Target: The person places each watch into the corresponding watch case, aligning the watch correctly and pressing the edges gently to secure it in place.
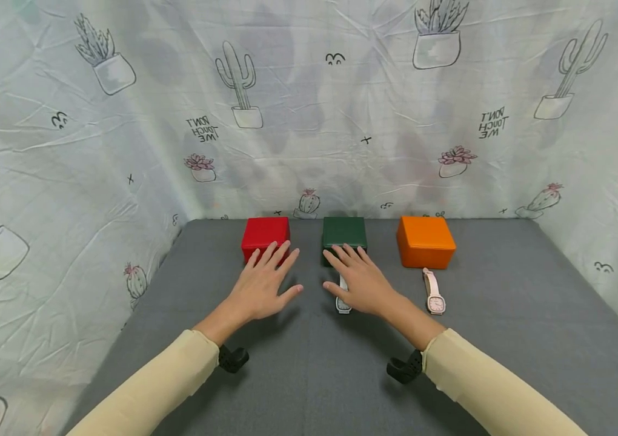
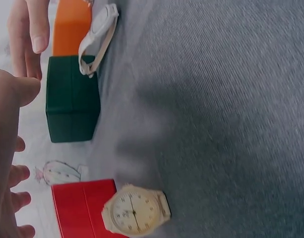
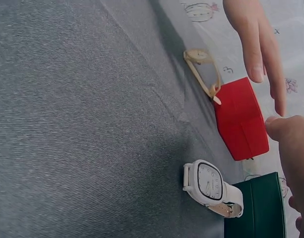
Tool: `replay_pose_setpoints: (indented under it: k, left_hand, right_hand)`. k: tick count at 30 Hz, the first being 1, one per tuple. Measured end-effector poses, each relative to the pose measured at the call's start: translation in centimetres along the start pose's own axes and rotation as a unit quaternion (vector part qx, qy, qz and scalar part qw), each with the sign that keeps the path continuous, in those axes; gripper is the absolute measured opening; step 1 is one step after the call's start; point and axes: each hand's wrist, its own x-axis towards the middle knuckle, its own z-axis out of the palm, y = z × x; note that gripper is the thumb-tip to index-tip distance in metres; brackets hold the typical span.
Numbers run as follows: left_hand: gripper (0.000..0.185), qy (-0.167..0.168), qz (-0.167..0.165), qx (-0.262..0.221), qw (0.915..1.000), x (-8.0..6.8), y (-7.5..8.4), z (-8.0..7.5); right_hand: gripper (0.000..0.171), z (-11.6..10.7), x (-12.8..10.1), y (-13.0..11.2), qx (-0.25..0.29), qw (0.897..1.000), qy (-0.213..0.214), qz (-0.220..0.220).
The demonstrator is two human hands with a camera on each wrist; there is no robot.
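your left hand (image 1: 262,284) hovers fingers spread over the cream watch (image 2: 134,215) before the red box (image 1: 266,238); right hand (image 1: 360,280), fingers spread, over the white watch (image 3: 210,187) before the green box (image 1: 344,236). lower straight, pinch each case.

Light: even, soft, likely from overhead | shadows: faint under hands (image 1: 265,284) on cloth | head view bows at edges | wrist views slightly soft, hands nearby blurred

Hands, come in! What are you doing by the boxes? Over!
Left hand open, above the beige watch by the red box. Right hand open, over the white watch before the green box. Nothing gripped.
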Motion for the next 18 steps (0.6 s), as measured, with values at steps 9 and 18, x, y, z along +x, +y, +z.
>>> replay_pose_setpoints:
  k: [9,18]
  left_hand:
    - [0.077,-0.004,-0.012,0.004,0.9999,-0.2,-1.4,0.3]
    - [0.077,-0.034,-0.029,-0.007,0.999,0.0,-2.7,0.3]
  right_hand:
    - [0.068,0.0,1.7,-0.3,-0.017,1.0,-0.003,-0.02]
    - [0.068,-0.2,3.8,-1.0,-0.035,0.998,-0.026,-0.036]
